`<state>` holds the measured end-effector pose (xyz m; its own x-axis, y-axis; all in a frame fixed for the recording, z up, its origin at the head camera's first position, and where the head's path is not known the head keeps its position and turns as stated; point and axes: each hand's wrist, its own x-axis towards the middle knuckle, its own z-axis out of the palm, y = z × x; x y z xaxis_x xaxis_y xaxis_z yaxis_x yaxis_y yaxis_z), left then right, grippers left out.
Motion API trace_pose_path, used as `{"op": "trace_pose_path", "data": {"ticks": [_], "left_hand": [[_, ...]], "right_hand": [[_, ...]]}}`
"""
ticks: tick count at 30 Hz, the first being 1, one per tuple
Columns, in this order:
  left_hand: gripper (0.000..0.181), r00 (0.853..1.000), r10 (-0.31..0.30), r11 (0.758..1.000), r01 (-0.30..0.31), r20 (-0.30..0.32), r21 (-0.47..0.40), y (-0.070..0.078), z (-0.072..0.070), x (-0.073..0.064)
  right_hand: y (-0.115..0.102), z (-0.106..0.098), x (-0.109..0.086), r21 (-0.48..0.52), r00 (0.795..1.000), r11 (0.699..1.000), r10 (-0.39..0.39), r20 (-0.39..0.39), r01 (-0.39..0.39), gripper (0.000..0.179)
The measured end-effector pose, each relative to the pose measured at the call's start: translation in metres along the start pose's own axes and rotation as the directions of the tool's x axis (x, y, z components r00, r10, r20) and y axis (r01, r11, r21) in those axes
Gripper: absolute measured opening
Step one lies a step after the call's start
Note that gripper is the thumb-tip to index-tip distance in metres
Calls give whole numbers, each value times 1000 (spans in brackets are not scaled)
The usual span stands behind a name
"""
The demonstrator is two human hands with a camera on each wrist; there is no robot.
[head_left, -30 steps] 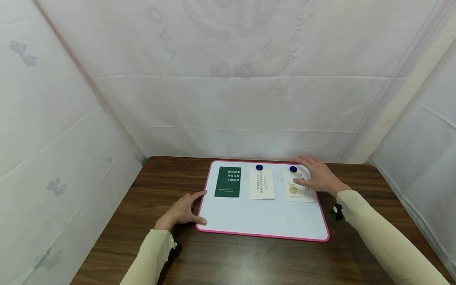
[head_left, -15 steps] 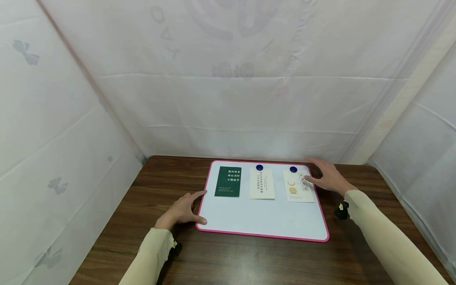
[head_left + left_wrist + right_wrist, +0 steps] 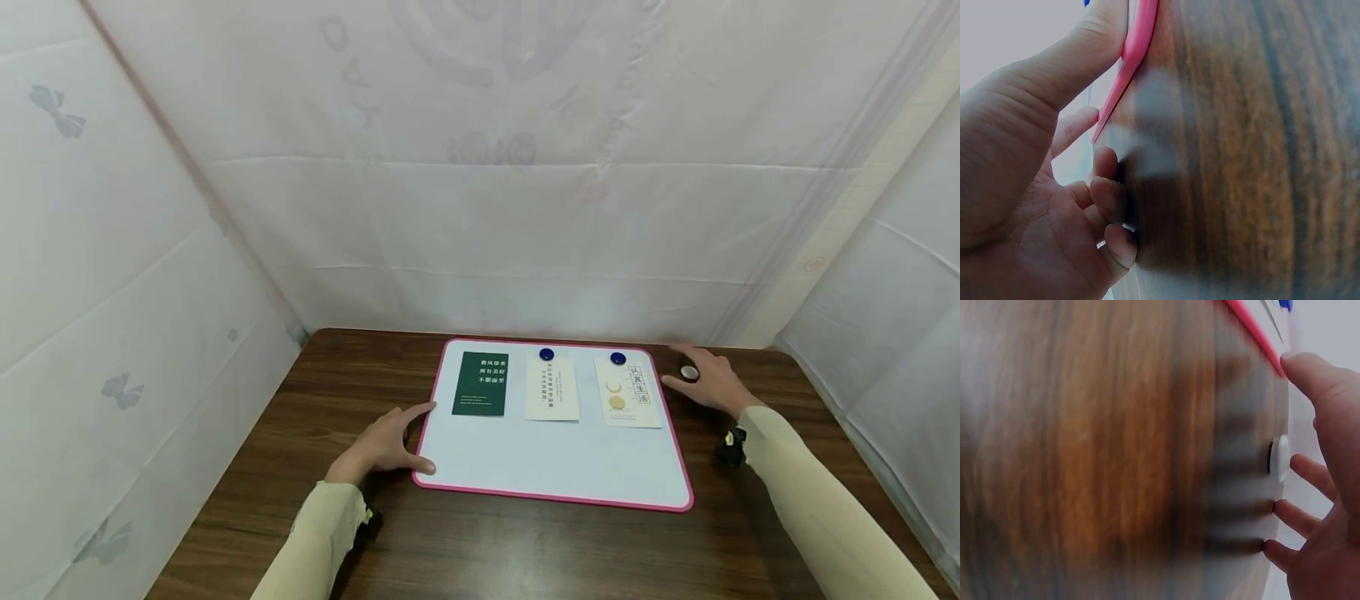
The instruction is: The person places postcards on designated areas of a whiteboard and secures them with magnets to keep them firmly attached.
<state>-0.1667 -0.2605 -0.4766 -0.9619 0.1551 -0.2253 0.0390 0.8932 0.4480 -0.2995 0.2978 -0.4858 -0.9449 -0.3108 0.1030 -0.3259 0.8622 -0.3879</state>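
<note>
A pink-rimmed whiteboard (image 3: 510, 462) lies on the wooden table. My left hand (image 3: 378, 446) rests at its left edge, thumb and index finger spread and touching the rim; the other fingers bend down toward the tabletop. Just past the board's right edge, my right hand (image 3: 718, 385) is over the table with fingers spread. Between its thumb and fingers lies a round white-topped disc (image 3: 689, 372); in the right wrist view this disc (image 3: 1281, 457) has a dark lower part and sits just off the fingertips.
On the board lie a green card (image 3: 480, 396), a cream card (image 3: 552, 396) and a moon-printed card (image 3: 630, 404). One blue round magnet (image 3: 547, 354) tops the middle card, another blue magnet (image 3: 617, 358) the right one. White cloth walls (image 3: 480, 250) enclose the table.
My right hand has moved right, off the moon-printed card and past the board's edge to the white disc, which now shows. The left hand and board have stayed put.
</note>
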Motion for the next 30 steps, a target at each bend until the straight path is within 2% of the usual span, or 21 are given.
{"op": "trace_pose_path", "data": {"ticks": [8, 16, 30], "left_hand": [[107, 1000, -2, 1000, 2, -9, 11, 0, -1, 0], [107, 1000, -5, 1000, 5, -5, 8, 0, 0, 0], [108, 1000, -6, 1000, 6, -3, 13, 0, 0, 2]], "right_hand": [[14, 3, -5, -27, 999, 999, -22, -35, 21, 66], [17, 2, -10, -16, 999, 1000, -11, -38, 10, 63], [26, 2, -14, 31, 997, 997, 74, -32, -73, 60]]}}
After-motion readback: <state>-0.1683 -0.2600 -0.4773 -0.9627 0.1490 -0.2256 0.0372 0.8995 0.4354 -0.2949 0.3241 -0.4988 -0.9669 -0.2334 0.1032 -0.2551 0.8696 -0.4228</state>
